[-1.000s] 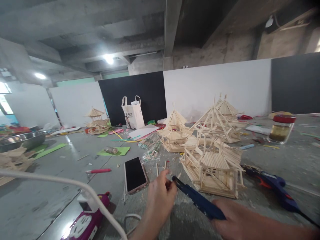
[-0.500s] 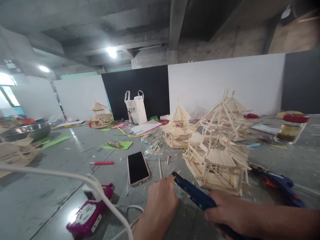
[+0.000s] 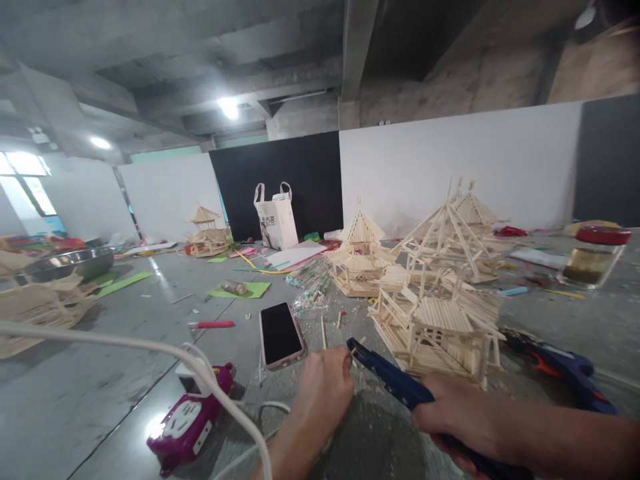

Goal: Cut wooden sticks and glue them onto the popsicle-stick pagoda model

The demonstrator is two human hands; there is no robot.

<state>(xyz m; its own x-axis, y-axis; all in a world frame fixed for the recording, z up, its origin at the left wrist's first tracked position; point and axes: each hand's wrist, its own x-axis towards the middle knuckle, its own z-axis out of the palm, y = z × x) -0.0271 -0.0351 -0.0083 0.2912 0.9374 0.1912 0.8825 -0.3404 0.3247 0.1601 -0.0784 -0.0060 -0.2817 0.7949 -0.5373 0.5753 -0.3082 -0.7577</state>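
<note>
My right hand [image 3: 450, 413] is wrapped round the handles of dark blue cutters [image 3: 390, 380], whose jaws point up and left. At the jaws, my left hand [image 3: 327, 380] is closed in a pinch on a thin wooden stick [image 3: 355, 349]; only its pale tip shows between fingers and jaws. Just right of the cutters stands a stick-built pavilion model [image 3: 435, 327] with part of its roof made of stick panels. Beyond my left hand lie a loose wooden stick [image 3: 323, 331] and a phone [image 3: 281, 335], screen up and dark.
A blue glue gun [image 3: 555, 363] lies at the right, below a red-lidded jar [image 3: 595, 259]. Left of my hands are a purple power strip [image 3: 193, 423] and a white cable [image 3: 150, 345]. Further back stand a finished-looking pavilion [image 3: 359, 257], bundled sticks [image 3: 315, 283] and a paper bag [image 3: 277, 220].
The view has shifted slightly, moving most things a little to the right. My left hand stays close to the cutter jaws, and a pale stick tip now shows there more plainly.
</note>
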